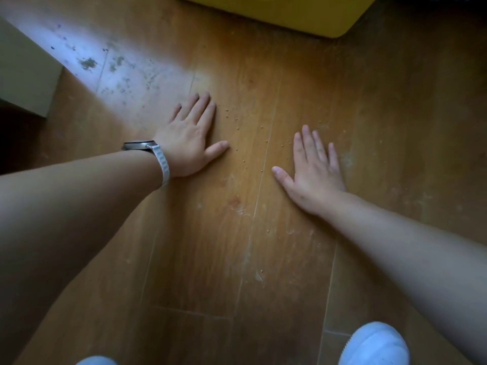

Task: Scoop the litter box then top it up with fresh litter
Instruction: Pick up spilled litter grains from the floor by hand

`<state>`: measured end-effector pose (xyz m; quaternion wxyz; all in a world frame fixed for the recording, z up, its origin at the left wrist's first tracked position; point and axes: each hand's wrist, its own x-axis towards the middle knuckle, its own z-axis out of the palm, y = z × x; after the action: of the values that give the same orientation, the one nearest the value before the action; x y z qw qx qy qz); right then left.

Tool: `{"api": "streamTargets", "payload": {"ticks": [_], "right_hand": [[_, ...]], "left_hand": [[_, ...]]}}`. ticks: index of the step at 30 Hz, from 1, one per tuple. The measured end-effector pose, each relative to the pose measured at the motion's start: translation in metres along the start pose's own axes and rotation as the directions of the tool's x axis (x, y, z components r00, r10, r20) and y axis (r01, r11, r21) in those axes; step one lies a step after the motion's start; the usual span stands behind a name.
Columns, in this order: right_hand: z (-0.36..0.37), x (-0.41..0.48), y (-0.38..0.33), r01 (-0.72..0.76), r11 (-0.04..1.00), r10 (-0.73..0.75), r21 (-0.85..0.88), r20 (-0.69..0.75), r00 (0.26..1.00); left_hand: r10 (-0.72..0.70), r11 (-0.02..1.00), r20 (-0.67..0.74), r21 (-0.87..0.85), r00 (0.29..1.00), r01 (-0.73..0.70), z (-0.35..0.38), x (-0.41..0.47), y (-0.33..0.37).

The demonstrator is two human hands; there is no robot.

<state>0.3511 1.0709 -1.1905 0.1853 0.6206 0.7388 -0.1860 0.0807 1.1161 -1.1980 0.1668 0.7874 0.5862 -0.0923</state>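
Both hands lie flat on the wooden floor (237, 259), fingers straight and holding nothing: the left hand (188, 143), with one watch (139, 145) on its wrist, and the right hand (313, 171), set apart. A dozen or so litter grains (237, 127) are scattered between them. Beyond, at the top edge, is one yellow box (303, 14), its inside out of view. Two white shoes (374, 343) show at the bottom.

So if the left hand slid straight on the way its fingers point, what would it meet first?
Likely the yellow box, though distance is unclear. The left hand lies flat on the wooden floor; the litter grains sit right of that line.
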Motion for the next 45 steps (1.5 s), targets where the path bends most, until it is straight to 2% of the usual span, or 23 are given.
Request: {"api": "streamTargets", "payload": {"ticks": [4, 8, 10, 12, 14, 16, 19, 22, 26, 31, 35, 39, 43, 45], "right_hand": [[0.006, 0.002, -0.023, 0.067, 0.998, -0.066, 0.014, -0.026, 0.997], [0.011, 0.0, -0.044, 0.196, 0.981, -0.196, -0.005, -0.051, 0.979], [0.011, -0.003, -0.04, 0.253, 0.967, -0.252, 0.005, -0.064, 0.966], [0.007, -0.006, -0.028, 0.239, 0.971, -0.236, 0.028, -0.086, 0.968], [0.004, -0.005, -0.007, 0.164, 0.985, -0.159, 0.046, -0.108, 0.981], [-0.001, 0.002, 0.013, 0.076, 0.996, -0.072, 0.037, -0.107, 0.992], [-0.011, 0.021, 0.037, -0.021, 0.999, 0.024, 0.03, -0.095, 0.995], [-0.017, 0.037, 0.044, -0.033, 0.999, 0.036, 0.042, -0.068, 0.997], [-0.015, 0.037, 0.024, 0.071, 0.997, -0.07, 0.023, -0.056, 0.996], [0.0, 0.015, -0.012, 0.193, 0.981, -0.193, -0.013, -0.071, 0.979], [0.01, 0.001, -0.023, 0.234, 0.972, -0.235, -0.015, -0.063, 0.97], [0.012, -0.017, -0.017, 0.168, 0.985, -0.164, 0.044, -0.087, 0.983], [0.019, -0.032, -0.006, 0.065, 0.997, -0.064, 0.037, -0.028, 0.998], [0.022, -0.034, -0.01, 0.073, 0.997, -0.073, 0.028, -0.01, 0.997]], "left_hand": [[0.176, 0.984, -0.009, 0.009, 0.984, -0.176, 0.008, 0.002, 0.007], [0.374, 0.927, -0.014, 0.023, 0.927, -0.374, 0.019, -0.003, 0.026], [0.427, 0.904, -0.023, 0.002, 0.904, -0.427, 0.024, -0.007, 0.033], [0.469, 0.883, -0.021, -0.023, 0.883, -0.47, 0.025, -0.015, 0.036], [0.499, 0.866, -0.018, -0.035, 0.866, -0.5, 0.024, -0.021, 0.037], [0.443, 0.894, -0.033, -0.058, 0.896, -0.444, 0.018, -0.021, 0.035], [0.24, 0.966, -0.052, -0.087, 0.969, -0.244, 0.005, -0.002, 0.025], [0.158, 0.987, -0.016, -0.01, 0.987, -0.158, -0.006, 0.026, 0.015], [0.269, 0.961, 0.058, 0.055, 0.961, -0.272, -0.011, 0.043, 0.022], [0.511, 0.853, 0.056, 0.089, 0.857, -0.514, 0.002, 0.027, 0.037], [0.526, 0.847, 0.016, 0.075, 0.85, -0.526, 0.013, 0.004, 0.04], [0.438, 0.899, -0.058, 0.003, 0.897, -0.439, 0.021, -0.022, 0.035], [0.198, 0.978, -0.082, -0.052, 0.977, -0.203, 0.023, -0.034, 0.022], [0.153, 0.986, -0.078, -0.052, 0.985, -0.158, 0.024, -0.04, 0.021]]}}
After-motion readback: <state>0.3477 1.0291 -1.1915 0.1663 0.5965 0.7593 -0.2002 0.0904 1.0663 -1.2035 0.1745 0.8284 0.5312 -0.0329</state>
